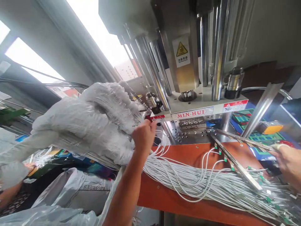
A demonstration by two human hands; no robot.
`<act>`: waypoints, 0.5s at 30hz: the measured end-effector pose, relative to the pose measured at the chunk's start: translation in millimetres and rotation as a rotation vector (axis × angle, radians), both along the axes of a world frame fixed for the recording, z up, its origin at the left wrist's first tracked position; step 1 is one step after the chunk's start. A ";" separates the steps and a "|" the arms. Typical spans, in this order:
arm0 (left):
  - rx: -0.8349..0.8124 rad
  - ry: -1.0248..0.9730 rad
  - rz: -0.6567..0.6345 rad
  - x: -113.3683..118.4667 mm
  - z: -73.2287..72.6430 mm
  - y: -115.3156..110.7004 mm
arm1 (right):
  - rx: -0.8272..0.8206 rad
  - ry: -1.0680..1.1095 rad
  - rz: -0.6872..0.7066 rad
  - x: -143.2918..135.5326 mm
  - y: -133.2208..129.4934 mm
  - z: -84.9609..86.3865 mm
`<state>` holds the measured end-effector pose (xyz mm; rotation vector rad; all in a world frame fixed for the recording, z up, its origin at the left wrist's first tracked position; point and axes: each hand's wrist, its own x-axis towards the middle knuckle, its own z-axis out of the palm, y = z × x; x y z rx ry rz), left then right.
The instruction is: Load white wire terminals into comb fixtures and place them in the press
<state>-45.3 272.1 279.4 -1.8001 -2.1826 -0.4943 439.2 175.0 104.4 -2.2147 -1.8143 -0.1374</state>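
Note:
My left hand (144, 133) is closed at the front left corner of the press's white plate (174, 114). What its fingers hold, if anything, is hidden. White cables (162, 138) loop just right of that wrist. At the right edge, my right hand (284, 158) grips the end of a long metal bar (244, 139), whose far end reaches the steel bed under the press. A second metal bar (237, 166) slants over the cable bundle (192, 179), with several green-and-white cable ends along it. Under the plate sits a metal mold block (192, 123).
Steel guide columns (218, 50) and a hot-surface label (181, 51) are above. Plastic-wrapped cable bundles (94, 122) fill the left. Another person's hand (30, 167) is at far left. Blue trays (263, 138) with green pieces lie behind my right hand. The orange-brown tabletop (178, 157) carries the cables.

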 end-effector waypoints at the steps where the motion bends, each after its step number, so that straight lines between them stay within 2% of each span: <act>1: -0.011 -0.018 -0.288 25.3 -17.3 -9.1 | -0.044 0.034 -0.028 3.7 -4.0 -3.5; 3: -0.101 -0.085 -0.798 76.9 -54.7 -18.5 | -0.111 0.074 -0.048 3.3 -8.2 -3.1; 5: -0.168 -0.126 -1.128 121.5 -87.8 -14.4 | -0.135 0.059 -0.017 -5.2 -7.9 3.2; 6: -0.210 -0.124 -1.235 139.2 -100.8 -8.4 | -0.138 0.043 0.003 -11.0 -6.5 6.3; 8: -0.316 -0.083 -1.337 164.0 -118.9 6.9 | -0.139 0.016 0.046 -22.3 -1.5 9.1; 10: -0.434 -0.015 -1.339 176.7 -128.5 21.1 | -0.141 0.008 0.081 -30.0 5.7 5.5; 12: -0.506 0.041 -1.315 181.3 -133.3 30.8 | -0.136 0.005 0.121 -33.1 14.1 -3.0; 15: -0.502 0.060 -1.333 180.9 -138.6 37.8 | -0.124 -0.002 0.191 -32.9 26.3 -17.3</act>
